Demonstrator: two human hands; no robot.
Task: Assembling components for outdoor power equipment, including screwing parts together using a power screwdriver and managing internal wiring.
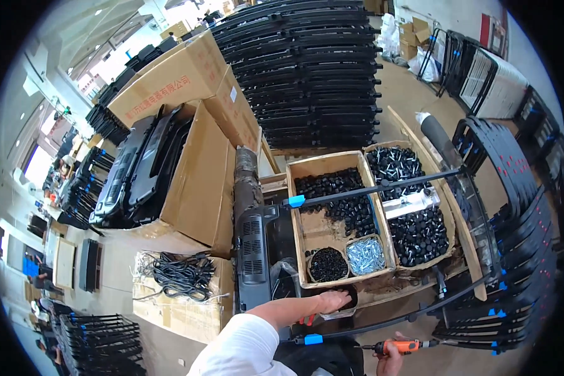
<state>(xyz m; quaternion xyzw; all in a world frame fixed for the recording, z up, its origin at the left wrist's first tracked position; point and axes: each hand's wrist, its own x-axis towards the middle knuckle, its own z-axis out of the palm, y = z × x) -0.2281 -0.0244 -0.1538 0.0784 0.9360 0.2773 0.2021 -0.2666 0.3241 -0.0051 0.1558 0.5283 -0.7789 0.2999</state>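
Power screwdriver (410, 346), orange body, is in the right hand (390, 361), just below the lower bar of the black frame (382, 186) in my view. Right grip: hand wrapped around the body; can't tell if a trigger is pressed. Bit (366, 346) sticks out left of that grip, roughly level; dark rear end is off to the right of it.

My read: moderate weight, rigid, smooth casing that may slide a bit; bit end is the delicate part. I'd hold mid-body, fingers clear of the bit.

Left hand (334, 301) is up and left of the right grip, at a dark container (353, 297). Fingertips hidden, so I can't tell if it's pinching anything.

Frame's lower bar runs between the two hands. Looks stiff, probably light for its length; I'd grab a straight stretch clear of the blue tape (313, 339).

Silver screws (365, 255) ahead of the left grip: likely hard, light, easy to drop. Pinch by the head.
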